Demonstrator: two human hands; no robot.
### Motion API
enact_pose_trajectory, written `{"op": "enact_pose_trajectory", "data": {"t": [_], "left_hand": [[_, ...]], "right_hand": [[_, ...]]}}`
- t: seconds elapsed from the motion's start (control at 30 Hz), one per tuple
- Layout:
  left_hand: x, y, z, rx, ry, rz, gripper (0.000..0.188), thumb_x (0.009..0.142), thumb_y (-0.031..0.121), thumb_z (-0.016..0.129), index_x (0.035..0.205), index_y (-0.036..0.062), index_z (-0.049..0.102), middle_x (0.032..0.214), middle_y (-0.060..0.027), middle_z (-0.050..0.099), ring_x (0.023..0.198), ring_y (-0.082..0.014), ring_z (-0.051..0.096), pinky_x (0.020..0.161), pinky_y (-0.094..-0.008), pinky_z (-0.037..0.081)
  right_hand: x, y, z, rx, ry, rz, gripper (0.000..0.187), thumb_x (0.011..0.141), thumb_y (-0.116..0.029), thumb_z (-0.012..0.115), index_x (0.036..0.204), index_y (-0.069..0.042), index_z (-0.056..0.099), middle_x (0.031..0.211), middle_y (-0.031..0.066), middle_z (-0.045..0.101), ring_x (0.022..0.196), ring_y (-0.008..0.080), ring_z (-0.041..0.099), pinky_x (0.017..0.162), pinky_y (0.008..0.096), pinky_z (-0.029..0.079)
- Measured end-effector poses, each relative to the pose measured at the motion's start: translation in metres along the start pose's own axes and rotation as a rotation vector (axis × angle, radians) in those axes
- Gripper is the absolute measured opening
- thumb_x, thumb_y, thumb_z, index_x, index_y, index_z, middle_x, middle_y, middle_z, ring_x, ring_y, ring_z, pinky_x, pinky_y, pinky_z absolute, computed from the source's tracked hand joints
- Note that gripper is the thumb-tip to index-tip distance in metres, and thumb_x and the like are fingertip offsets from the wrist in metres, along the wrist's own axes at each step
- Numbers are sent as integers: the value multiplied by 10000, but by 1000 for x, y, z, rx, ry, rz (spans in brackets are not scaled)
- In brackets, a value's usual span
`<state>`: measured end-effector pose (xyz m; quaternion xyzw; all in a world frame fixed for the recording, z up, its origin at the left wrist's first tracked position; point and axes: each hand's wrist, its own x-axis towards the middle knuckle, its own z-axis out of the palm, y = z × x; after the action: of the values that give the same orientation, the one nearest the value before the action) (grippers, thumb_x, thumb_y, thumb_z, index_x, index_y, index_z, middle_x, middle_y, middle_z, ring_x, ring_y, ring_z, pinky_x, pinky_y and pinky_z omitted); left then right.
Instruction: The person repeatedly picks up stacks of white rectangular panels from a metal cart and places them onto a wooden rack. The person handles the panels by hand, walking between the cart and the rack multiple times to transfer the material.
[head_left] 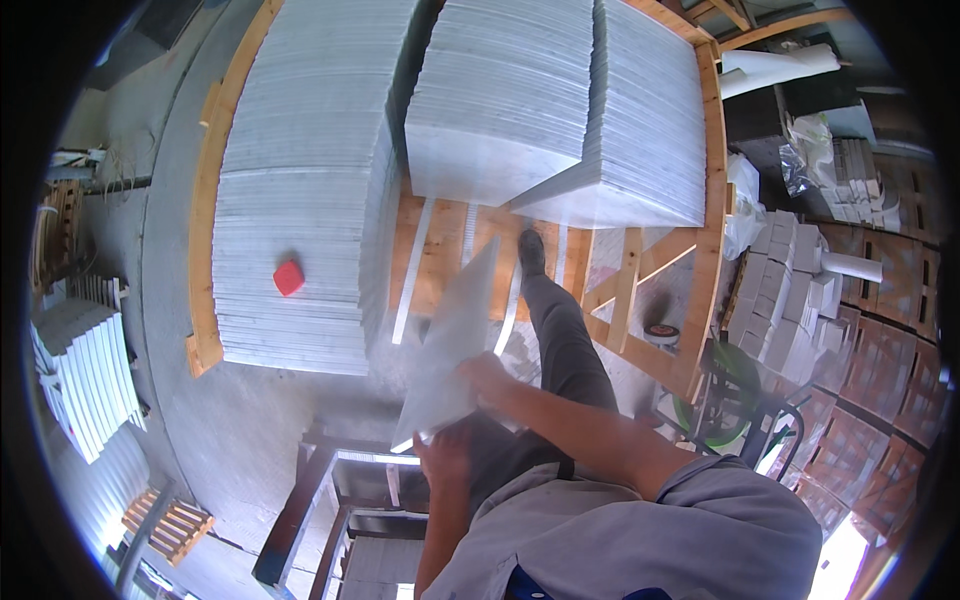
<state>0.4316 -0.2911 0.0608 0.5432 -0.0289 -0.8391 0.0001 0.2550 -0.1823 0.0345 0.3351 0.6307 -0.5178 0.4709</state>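
Note:
A thin, pale grey stone slab (452, 335) stands tilted in front of my body. My left hand (443, 455) is closed on its near lower corner. Higher up, along the edge closest to my body, my right hand (483, 378) grips the same slab. Its far tip reaches over the wooden floor (437, 245) of an open crate. Rows of similar upright slabs fill the crate: a long row (290, 200) on the left, a middle row (500, 100) and a right row (650, 130), where one front slab leans out at an angle.
A small red block (289, 278) lies on the left row. Crate timbers (712, 200) edge the right side, with a diagonal brace. Below left stands a dark metal frame (300, 510). My foot (532, 252) is inside the crate. A green hose reel (735, 400) and stacked boxes (785, 270) are right.

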Motion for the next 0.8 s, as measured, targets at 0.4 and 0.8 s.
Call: {"op": "enact_pose_trajectory", "data": {"t": [0.4, 0.8], "left_hand": [[77, 46, -41, 168, 235, -216, 534, 871, 445, 405, 1109, -32, 450, 1027, -164, 557, 917, -275, 565, 740, -398, 484], [128, -26, 70, 400, 57, -167, 378, 853, 237, 468, 1102, -46, 488, 979, -157, 589, 869, -269, 588, 778, -368, 485]], "right_hand": [[39, -73, -118, 302, -110, 6, 177, 667, -26, 585, 802, 87, 605, 799, 191, 604, 711, 306, 621, 619, 377, 505], [65, -112, -212, 323, -110, 93, 211, 670, -102, 629, 828, 38, 627, 764, 128, 609, 661, 236, 605, 604, 330, 481]]}}
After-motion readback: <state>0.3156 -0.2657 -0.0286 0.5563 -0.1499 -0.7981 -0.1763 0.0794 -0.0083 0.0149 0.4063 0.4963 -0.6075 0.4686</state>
